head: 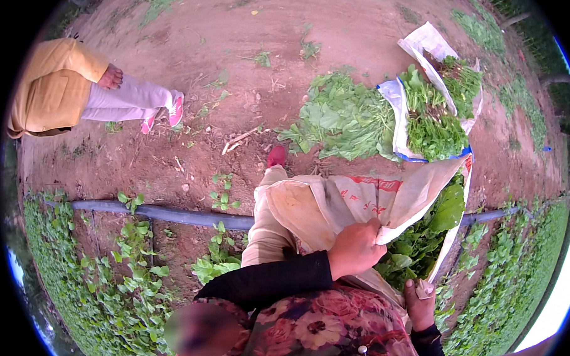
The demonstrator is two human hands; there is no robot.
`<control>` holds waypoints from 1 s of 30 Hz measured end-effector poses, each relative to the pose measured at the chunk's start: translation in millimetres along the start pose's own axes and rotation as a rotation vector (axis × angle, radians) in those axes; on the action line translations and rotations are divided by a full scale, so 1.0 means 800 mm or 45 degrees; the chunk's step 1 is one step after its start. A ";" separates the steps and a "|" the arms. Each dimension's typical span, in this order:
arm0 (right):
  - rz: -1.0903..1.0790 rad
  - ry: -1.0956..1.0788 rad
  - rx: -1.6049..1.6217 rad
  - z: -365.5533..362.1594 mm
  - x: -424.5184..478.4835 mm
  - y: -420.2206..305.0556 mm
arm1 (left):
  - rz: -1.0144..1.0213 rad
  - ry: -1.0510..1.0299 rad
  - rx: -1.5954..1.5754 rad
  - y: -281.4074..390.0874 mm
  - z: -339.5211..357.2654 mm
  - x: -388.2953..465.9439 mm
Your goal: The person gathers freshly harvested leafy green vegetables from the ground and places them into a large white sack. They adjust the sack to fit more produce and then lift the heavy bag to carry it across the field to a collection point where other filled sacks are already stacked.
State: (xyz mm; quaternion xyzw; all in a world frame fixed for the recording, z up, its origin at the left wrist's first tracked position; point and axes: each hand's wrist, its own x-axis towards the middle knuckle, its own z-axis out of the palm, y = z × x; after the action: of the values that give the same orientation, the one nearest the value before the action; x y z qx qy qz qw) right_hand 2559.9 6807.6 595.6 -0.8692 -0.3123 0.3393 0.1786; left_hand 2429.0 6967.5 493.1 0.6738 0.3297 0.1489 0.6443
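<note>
A beige woven sack [314, 210] with red printing lies across my front, its mouth pulled wide. Loose green leaves [403, 256] fill the inside, and one broad leaf [448, 210] shows near the far rim. My left hand [358, 248] grips the near-left edge of the mouth in a closed fist. Lower down on the right, my right hand [420, 305] pinches a folded bit of the sack's rim between thumb and fingers. The sack's bottom and the depth of the leaves are hidden.
A heap of leafy greens [344, 114] lies on the soil beyond the sack. Beside it are opened white sacks [400, 122] holding bundled greens [434, 130]. A dark hose [192, 216] crosses the ground along low crop plants [127, 259]. Another person [60, 87] stands at far left.
</note>
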 end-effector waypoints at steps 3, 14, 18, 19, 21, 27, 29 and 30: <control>-0.058 0.013 0.123 0.016 0.100 -0.005 | 0.011 0.126 -0.051 -0.020 -0.033 0.071; 0.074 -0.007 0.149 0.364 0.529 0.107 | -0.508 0.476 0.403 -0.355 -0.124 0.305; 0.132 0.069 -0.011 0.492 0.691 0.102 | -0.729 0.405 0.704 -0.510 -0.103 0.387; 0.107 -0.038 -0.253 0.499 0.709 0.106 | -0.705 0.453 0.637 -0.520 -0.085 0.390; -0.271 -0.105 -0.574 0.517 0.704 0.120 | -0.667 0.533 0.580 -0.540 -0.077 0.377; 0.319 -0.315 0.261 0.650 0.706 0.333 | -0.731 0.368 0.521 -0.579 -0.071 0.379; 0.357 -0.281 0.333 0.671 0.707 0.367 | -0.848 0.349 0.518 -0.585 -0.074 0.388; 0.319 -0.250 0.321 0.682 0.714 0.351 | -0.913 0.356 0.541 -0.588 -0.083 0.389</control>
State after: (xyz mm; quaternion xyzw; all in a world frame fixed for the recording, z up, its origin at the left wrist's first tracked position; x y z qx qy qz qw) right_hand 2623.8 7032.3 -209.5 -0.8347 -0.1728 0.4783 0.2110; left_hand 2498.8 7194.2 -22.7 0.6077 0.6500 -0.0654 0.4516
